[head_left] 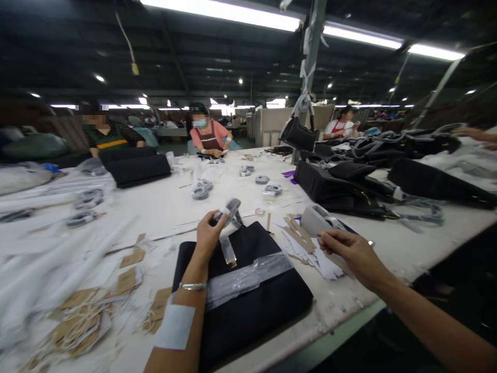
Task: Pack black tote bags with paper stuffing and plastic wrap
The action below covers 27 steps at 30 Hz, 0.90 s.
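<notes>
A black bag lies flat on the white table, with a clear plastic-wrapped strap across it. Above the bag's far edge, my left hand is closed round a plastic-wrapped strap bundle. A silvery bracelet and a white patch are on that arm. To the right, my right hand is pinched at the near side of a grey tape dispenser; whatever is between its fingertips is too small to make out. White and brown paper strips lie between the bag and this hand.
Brown tags with strings and plastic sheets lie at left. Wrapped strap coils dot the table's middle. Black bags are piled at right, another stack at far left. A post rises at the back. Several people are across the table.
</notes>
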Tool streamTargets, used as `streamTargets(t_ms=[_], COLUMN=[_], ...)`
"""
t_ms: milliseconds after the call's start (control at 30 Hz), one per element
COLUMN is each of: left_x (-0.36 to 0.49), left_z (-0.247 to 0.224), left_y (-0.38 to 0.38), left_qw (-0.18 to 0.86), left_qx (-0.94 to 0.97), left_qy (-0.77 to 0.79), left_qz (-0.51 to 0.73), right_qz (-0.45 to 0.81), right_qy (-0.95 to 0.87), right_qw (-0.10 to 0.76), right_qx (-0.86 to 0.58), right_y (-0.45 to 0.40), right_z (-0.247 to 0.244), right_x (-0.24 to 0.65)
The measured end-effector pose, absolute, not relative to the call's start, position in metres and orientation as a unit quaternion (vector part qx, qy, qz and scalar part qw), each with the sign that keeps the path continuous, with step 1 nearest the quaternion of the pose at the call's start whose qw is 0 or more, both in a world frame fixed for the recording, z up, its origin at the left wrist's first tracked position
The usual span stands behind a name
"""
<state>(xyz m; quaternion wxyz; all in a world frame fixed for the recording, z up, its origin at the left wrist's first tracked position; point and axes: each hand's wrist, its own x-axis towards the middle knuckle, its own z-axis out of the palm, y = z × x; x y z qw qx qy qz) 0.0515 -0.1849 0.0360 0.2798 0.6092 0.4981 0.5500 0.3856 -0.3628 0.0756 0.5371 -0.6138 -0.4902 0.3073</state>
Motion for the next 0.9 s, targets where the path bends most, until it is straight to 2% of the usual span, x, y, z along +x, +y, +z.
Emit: streamTargets(t_ms=[167,333,700,900], left_x=[0.054,0.055,0.058,0.058], left_z=[0.038,0.037,0.038,0.038], left_y=[-0.189,-0.191,-0.196,-0.198], left_qw=[0.234,0.175,0.067,0.044], left_qx=[0.629,0.637,0.656,0.69], left_qy=[0.486,0.485,0.476,0.46], left_qz=[0.56,0.573,0.581,0.557], right_qz=[0.413,0.49,0.5,0.457], right_qy=[-0.521,-0.493,-0.446,-0.524], right_qw=[0.561,0.569,0.581,0.511], right_qx=[-0.493,-0.44,-0.463,-0.505], right_y=[-0.287,-0.231,-0.199,-0.2], right_z=[0.09,0.08,0.072,0.076], right_x=[0.281,0.211,0.185,0.202])
